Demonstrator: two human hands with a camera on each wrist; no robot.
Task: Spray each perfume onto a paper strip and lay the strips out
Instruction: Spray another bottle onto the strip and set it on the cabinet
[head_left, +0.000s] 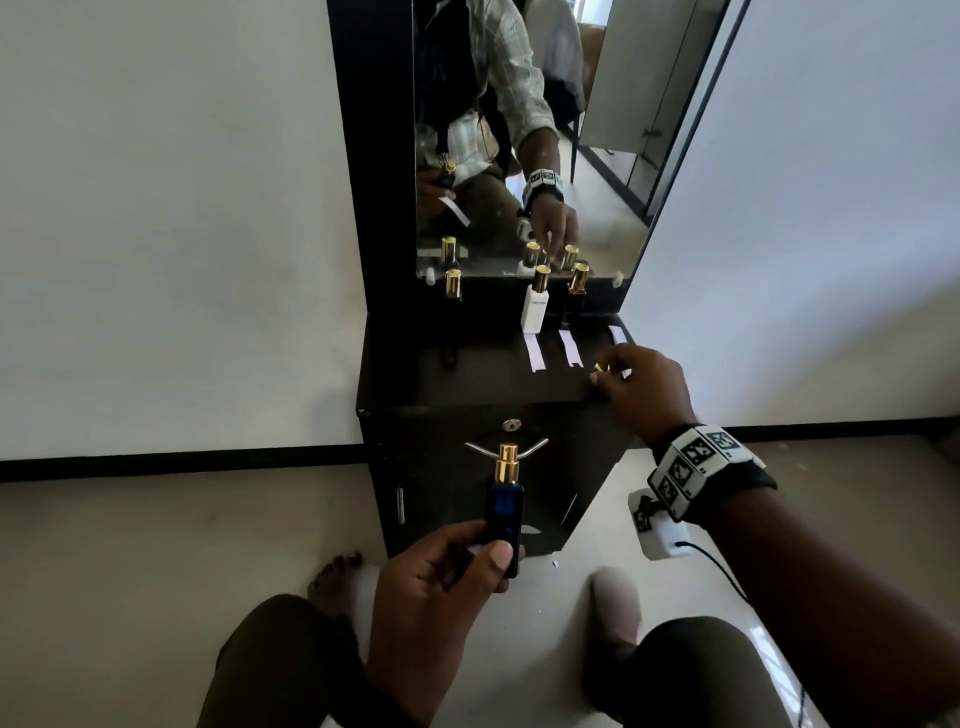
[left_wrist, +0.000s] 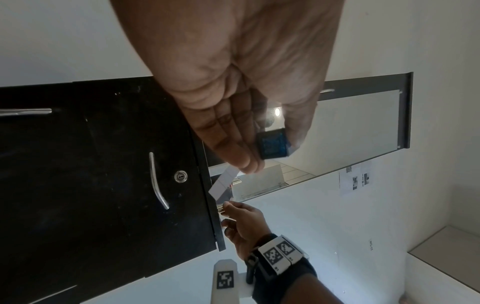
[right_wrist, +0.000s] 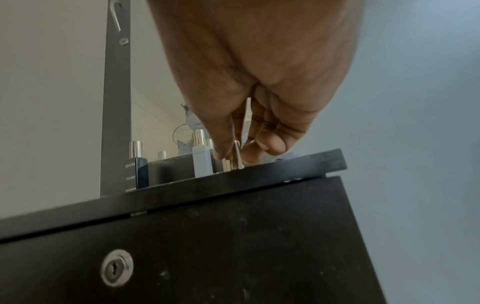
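We hold the uncapped blue perfume bottle (head_left: 504, 512) in the left hand (head_left: 441, 587), fingers curled round it, below the table (head_left: 467, 384) front. The right hand (head_left: 641, 387) pinches its gold cap (head_left: 602, 368) at the table's right edge, just beside three laid strips (head_left: 570, 348). We judge the cap is being set down; next comes a fresh strip, then a spray.

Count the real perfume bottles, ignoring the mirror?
4. Blue bottle in the left hand; on the cabinet by the mirror stand a dark bottle left, white bottle middle, copper-capped bottle right.
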